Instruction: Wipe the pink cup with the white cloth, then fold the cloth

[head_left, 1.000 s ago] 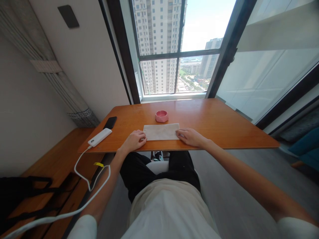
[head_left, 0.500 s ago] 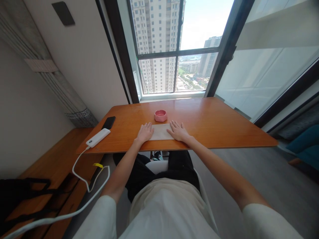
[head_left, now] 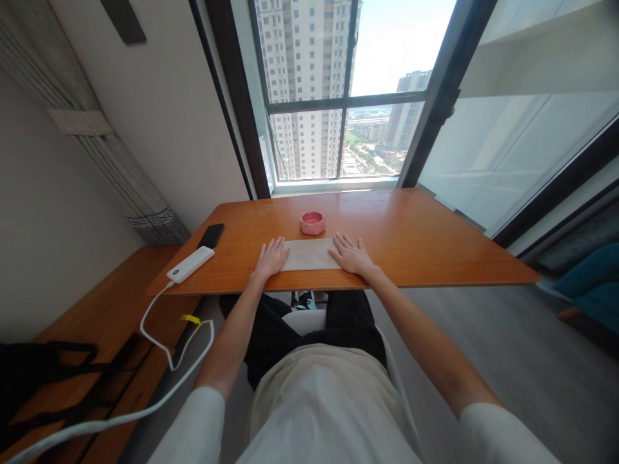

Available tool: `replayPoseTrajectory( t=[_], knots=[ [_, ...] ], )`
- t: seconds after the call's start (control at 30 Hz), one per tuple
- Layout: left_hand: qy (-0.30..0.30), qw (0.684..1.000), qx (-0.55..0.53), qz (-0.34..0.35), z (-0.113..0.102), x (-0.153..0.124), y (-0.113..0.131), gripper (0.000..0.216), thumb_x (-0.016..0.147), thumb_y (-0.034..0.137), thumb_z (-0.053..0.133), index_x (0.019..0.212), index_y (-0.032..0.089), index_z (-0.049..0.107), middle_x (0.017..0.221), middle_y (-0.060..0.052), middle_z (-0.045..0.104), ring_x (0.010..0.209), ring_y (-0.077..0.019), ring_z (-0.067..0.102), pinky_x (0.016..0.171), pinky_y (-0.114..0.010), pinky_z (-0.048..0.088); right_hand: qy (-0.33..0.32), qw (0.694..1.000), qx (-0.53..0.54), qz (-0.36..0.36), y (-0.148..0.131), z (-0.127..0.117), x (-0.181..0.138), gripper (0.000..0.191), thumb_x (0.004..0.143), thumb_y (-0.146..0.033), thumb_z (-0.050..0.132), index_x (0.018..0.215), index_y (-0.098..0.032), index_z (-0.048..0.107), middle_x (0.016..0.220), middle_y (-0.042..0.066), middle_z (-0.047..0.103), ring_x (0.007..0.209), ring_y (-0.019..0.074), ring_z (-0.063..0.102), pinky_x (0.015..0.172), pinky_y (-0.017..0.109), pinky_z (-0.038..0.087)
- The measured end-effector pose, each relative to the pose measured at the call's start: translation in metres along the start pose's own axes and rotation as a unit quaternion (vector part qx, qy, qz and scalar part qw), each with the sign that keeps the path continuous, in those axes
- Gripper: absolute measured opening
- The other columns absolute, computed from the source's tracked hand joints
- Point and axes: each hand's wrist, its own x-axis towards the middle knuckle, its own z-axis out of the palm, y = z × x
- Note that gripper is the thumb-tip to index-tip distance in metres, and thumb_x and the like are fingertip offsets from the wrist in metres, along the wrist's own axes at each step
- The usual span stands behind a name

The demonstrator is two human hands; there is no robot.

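A pale, flat, rectangular cloth (head_left: 307, 255) lies on the wooden table close to its front edge; it looks folded. My left hand (head_left: 273, 256) rests flat at the cloth's left end, fingers stretched out and pointing away from me. At the right end, my right hand (head_left: 352, 255) lies flat with its fingers spread, the fingertips over the cloth's edge. Neither hand grips anything. Just beyond the cloth stands a pink ashtray-like bowl (head_left: 312, 223), touched by neither hand.
The brown wooden table (head_left: 435, 251) reaches to the window. On its left side lie a black phone (head_left: 211, 236) and a white power bank (head_left: 191, 265) with a white cable (head_left: 145, 412) hanging off the edge. A black bag (head_left: 43, 374) sits on the lower wooden surface at left.
My left hand has slid left, outward, so more of the cloth shows between the hands. My right hand has moved slightly right. Bowl, phone and power bank stay in place.
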Motion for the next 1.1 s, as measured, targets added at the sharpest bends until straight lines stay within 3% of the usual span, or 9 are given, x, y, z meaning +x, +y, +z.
replayPoseTrajectory(
  t=[0.4,0.53,0.63,0.73,0.8,0.9,1.0,1.1],
  knots=[
    [0.035,0.998,-0.045,0.007,0.002,-0.002,-0.003,0.064,0.116,0.049,0.035,0.176,0.026,0.044,0.187,-0.008,0.036,0.178,-0.0321,0.027,0.146,-0.061,0.014,0.031,0.999,0.016,0.020,0.000,0.005,-0.006,0.075,0.117,-0.057,0.024,0.182,-0.020,0.031,0.192,0.010,0.020,0.179,0.0384,0.019,0.143,0.070,0.010],
    [0.077,0.994,-0.071,0.008,-0.002,-0.006,0.000,0.061,0.114,0.042,0.043,0.171,0.021,0.050,0.185,-0.013,0.040,0.175,-0.0326,0.036,0.145,-0.059,0.023,0.062,0.998,0.028,0.017,0.000,0.005,-0.010,0.071,0.118,-0.052,0.028,0.179,-0.018,0.037,0.190,0.012,0.028,0.178,0.0387,0.025,0.144,0.069,0.013],
    [0.136,0.986,-0.094,0.006,-0.006,-0.027,0.000,0.058,0.114,0.036,0.042,0.167,0.015,0.054,0.183,-0.018,0.041,0.171,-0.0315,0.043,0.141,-0.049,0.037,0.110,0.993,0.038,0.024,-0.002,0.003,-0.017,0.070,0.118,-0.045,0.028,0.176,-0.010,0.041,0.188,0.019,0.033,0.175,0.0395,0.031,0.143,0.064,0.022],
    [0.182,0.976,-0.116,0.007,-0.005,-0.064,0.000,0.048,0.114,0.036,0.044,0.151,0.015,0.066,0.169,-0.019,0.058,0.158,-0.0327,0.058,0.134,-0.047,0.047,0.156,0.987,0.045,0.024,-0.012,0.002,-0.031,0.065,0.117,-0.039,0.030,0.172,-0.008,0.047,0.185,0.020,0.040,0.172,0.0379,0.036,0.141,0.059,0.030],
    [0.201,0.971,-0.126,0.019,-0.002,-0.090,0.000,0.040,0.116,0.036,0.042,0.138,0.020,0.072,0.157,-0.015,0.068,0.148,-0.0309,0.065,0.130,-0.047,0.050,0.201,0.978,0.060,-0.009,-0.027,0.006,-0.046,0.060,0.116,-0.035,0.033,0.166,-0.010,0.055,0.179,0.019,0.049,0.168,0.0351,0.042,0.140,0.055,0.033],
    [0.214,0.967,-0.130,0.040,0.004,-0.122,0.002,0.033,0.117,0.041,0.048,0.134,0.025,0.072,0.143,-0.011,0.076,0.138,-0.0319,0.069,0.127,-0.052,0.049,0.276,0.946,0.109,-0.131,-0.061,0.020,-0.073,0.050,0.115,-0.028,0.039,0.155,-0.017,0.067,0.161,0.017,0.067,0.152,0.0322,0.057,0.134,0.053,0.043],
    [0.216,0.967,-0.114,0.078,0.008,-0.139,0.004,0.035,0.113,0.047,0.062,0.141,0.027,0.067,0.141,-0.011,0.076,0.134,-0.0336,0.068,0.125,-0.054,0.047,0.269,0.925,0.115,-0.244,-0.096,0.039,-0.097,0.045,0.113,-0.023,0.047,0.152,-0.024,0.070,0.155,0.013,0.072,0.146,0.0326,0.061,0.126,0.056,0.050],
    [0.210,0.966,-0.089,0.122,0.012,-0.151,0.009,0.039,0.109,0.039,0.070,0.145,0.027,0.064,0.132,-0.010,0.076,0.124,-0.0327,0.069,0.113,-0.050,0.053,0.252,0.919,0.109,-0.283,-0.116,0.055,-0.108,0.050,0.111,-0.019,0.051,0.159,-0.023,0.064,0.157,0.013,0.070,0.146,0.0325,0.060,0.123,0.055,0.051]
  ],
)
